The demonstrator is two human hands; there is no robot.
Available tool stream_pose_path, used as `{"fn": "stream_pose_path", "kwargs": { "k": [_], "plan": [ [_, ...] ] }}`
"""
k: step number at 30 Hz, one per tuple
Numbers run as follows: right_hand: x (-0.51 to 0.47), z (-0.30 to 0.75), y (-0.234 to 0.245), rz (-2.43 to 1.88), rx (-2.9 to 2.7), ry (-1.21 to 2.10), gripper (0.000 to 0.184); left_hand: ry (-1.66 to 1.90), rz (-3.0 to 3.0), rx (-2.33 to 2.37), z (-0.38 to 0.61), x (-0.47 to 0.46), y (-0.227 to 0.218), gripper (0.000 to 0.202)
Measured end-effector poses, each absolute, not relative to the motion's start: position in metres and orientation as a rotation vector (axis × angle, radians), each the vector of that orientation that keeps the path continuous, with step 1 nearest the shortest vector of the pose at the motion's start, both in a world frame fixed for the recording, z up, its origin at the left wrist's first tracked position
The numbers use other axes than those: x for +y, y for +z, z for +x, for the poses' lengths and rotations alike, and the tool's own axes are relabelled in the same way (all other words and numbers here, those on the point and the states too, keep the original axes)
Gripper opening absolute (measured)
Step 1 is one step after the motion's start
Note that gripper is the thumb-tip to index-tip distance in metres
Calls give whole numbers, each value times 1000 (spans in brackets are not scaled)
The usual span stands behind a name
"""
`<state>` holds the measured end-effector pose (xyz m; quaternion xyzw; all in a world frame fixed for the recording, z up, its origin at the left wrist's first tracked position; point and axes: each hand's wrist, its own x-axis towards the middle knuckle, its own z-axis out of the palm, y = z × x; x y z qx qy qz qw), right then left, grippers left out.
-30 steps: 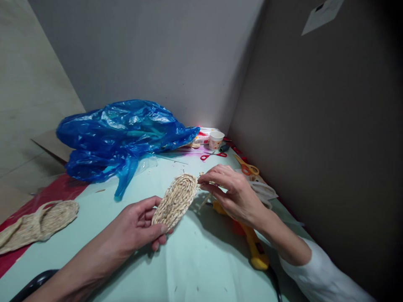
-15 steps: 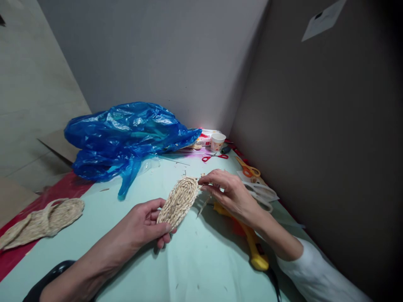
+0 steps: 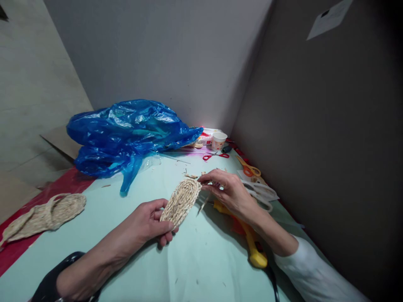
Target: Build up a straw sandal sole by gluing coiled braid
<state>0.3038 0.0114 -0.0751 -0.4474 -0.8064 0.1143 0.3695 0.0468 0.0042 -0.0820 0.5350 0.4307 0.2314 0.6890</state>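
Observation:
A small oval sole woven of pale straw (image 3: 181, 201) is held tilted above the pale green table cover (image 3: 195, 264). My left hand (image 3: 147, 222) grips its near end, thumb on top and fingers underneath. My right hand (image 3: 231, 193) pinches the loose straw strands at the sole's far right edge, fingers closed. A thin strand hangs down below that pinch.
A crumpled blue plastic bag (image 3: 126, 134) lies at the back left. A woven straw sandal (image 3: 44, 216) rests on the red cloth at the left. A yellow tool (image 3: 253, 245) lies under my right forearm. Orange scissors (image 3: 250, 170), red scissors (image 3: 215, 156) and a paper cup (image 3: 218, 141) sit by the right wall.
The sole has tipped a little more on edge and my hands have stayed on it. My view has shifted slightly to the left.

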Motion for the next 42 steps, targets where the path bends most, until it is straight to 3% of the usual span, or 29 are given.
{"fn": "stream_pose_path", "kwargs": {
  "k": [7,16,26,31,42],
  "plan": [
    [14,306,-76,-1187,-2156,218,24,471,1093,952,43,6,-77,37],
    [23,322,-86,-1460,-2224,90,24,412,1064,931,39,7,-78,51],
    [18,312,-77,-1301,-1764,709,21,407,1163,918,42,4,-84,36],
    [18,307,-76,-1073,-1451,1034,30,386,1191,900,42,3,-90,30],
    [7,297,-70,-900,-1304,1436,23,249,1379,904,50,-3,-75,31]
  ]
}}
